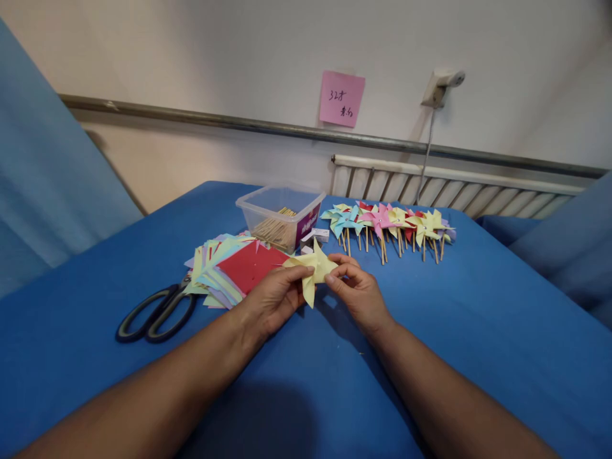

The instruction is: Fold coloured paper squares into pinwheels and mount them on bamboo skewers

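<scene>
Both my hands meet over the blue cloth and hold a folded yellow paper piece (pixel 313 271) with pointed flaps. My left hand (pixel 275 296) pinches its left side between thumb and fingers. My right hand (pixel 356 290) pinches its right side with curled fingers. Just left of the hands lies a fanned stack of coloured paper squares (pixel 229 268) with a red sheet on top. Black-handled scissors (pixel 157 312) lie beside the stack, further left.
A clear plastic box (pixel 282 213) holding wooden sticks stands behind the hands. A row of finished paper pinwheels (pixel 389 226) on sticks lies at the back right. A small white box (pixel 315 237) sits between them. A pink note (pixel 341 98) hangs on the wall above a radiator (pixel 444 185).
</scene>
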`<state>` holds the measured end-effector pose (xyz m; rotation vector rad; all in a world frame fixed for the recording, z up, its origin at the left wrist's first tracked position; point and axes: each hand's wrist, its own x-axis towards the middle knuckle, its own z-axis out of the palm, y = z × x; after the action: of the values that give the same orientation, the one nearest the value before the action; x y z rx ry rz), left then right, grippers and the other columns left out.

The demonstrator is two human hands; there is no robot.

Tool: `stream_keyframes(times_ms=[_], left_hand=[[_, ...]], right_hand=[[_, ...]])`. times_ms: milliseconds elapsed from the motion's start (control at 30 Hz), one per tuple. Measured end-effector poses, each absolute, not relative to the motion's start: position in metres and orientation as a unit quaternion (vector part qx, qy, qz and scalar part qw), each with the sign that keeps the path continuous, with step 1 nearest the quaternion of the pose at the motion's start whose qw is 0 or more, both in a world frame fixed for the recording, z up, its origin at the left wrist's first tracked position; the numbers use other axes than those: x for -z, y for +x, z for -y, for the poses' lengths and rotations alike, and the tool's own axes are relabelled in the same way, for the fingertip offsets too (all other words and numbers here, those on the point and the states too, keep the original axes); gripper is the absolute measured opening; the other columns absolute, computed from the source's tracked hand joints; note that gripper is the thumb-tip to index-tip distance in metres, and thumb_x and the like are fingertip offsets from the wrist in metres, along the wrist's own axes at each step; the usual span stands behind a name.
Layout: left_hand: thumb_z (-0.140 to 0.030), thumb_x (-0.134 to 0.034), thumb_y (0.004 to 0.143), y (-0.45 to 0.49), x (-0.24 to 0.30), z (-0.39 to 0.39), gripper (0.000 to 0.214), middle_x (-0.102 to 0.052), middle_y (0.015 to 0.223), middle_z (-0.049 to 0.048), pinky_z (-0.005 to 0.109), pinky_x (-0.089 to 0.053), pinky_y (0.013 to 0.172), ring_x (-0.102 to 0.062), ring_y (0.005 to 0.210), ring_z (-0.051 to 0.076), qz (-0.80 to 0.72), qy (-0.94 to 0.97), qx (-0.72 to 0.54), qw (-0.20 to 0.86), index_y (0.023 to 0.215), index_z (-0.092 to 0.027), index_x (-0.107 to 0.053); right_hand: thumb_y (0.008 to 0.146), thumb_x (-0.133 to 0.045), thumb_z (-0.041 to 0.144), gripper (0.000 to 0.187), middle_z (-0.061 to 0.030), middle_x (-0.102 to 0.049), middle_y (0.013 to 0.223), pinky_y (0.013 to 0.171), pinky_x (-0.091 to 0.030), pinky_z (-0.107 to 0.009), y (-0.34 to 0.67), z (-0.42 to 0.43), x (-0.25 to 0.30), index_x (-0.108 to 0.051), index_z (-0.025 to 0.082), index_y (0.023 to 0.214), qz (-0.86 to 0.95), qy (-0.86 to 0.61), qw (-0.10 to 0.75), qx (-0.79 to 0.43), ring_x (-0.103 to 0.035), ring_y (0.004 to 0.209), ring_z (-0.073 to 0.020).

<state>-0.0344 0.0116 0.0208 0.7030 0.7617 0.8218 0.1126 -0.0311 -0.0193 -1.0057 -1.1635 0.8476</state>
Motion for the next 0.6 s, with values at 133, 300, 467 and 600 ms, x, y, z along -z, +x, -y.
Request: stream_keyframes(times_ms=[133, 300, 467, 600], left_hand=[[-0.011, -0.068, 0.066, -0.0321, -0.0195, -0.0073, 0.012, -0.068, 0.075, 0.0055, 0.025, -0.048, 0.061, -0.061, 0.066, 0.015, -0.373, 0.371, -0.386, 0.758, 0.078, -0.013, -0.067], [-0.014, -0.07, 0.066, -0.0316, -0.017, -0.0071, 0.014, -0.068, 0.077, 0.0055, 0.026, -0.048, 0.064, -0.061, 0.068, 0.016, -0.371, 0.383, -0.384, 0.754, 0.079, -0.014, -0.069], [-0.017, -0.071, 0.066, -0.0319, -0.0153, -0.0072, 0.01, -0.068, 0.076, 0.0061, 0.028, -0.049, 0.067, -0.062, 0.069, 0.016, -0.383, 0.408, -0.375, 0.739, 0.076, -0.014, -0.068], [-0.019, -0.073, 0.067, -0.0318, -0.0142, -0.0082, 0.016, -0.069, 0.08, 0.0081, 0.028, -0.049, 0.069, -0.063, 0.072, 0.017, -0.389, 0.422, -0.366, 0.732, 0.08, -0.012, -0.069]], right_hand=[[0.075, -0.07, 0.028, 0.007, -0.0075, -0.057, 0.116, 0.096, -0.041, -0.039, 0.11, 0.0335, 0.0169, -0.069, 0.021, 0.072, 0.529, -0.45, 0.63, -0.348, -0.054, 0.111, -0.0221], [0.075, -0.067, 0.025, 0.009, -0.0078, -0.059, 0.111, 0.096, -0.039, -0.038, 0.1091, 0.0324, 0.0197, -0.066, 0.02, 0.067, 0.531, -0.486, 0.631, -0.291, -0.056, 0.108, -0.0217], [0.074, -0.065, 0.022, 0.013, -0.0078, -0.061, 0.103, 0.092, -0.041, -0.036, 0.1109, 0.0307, 0.0222, -0.061, 0.019, 0.061, 0.531, -0.514, 0.618, -0.265, -0.057, 0.104, -0.0219], [0.072, -0.064, 0.021, 0.013, -0.0077, -0.061, 0.103, 0.091, -0.041, -0.036, 0.1105, 0.0315, 0.0196, -0.059, 0.019, 0.06, 0.533, -0.536, 0.605, -0.252, -0.058, 0.101, -0.0219]])
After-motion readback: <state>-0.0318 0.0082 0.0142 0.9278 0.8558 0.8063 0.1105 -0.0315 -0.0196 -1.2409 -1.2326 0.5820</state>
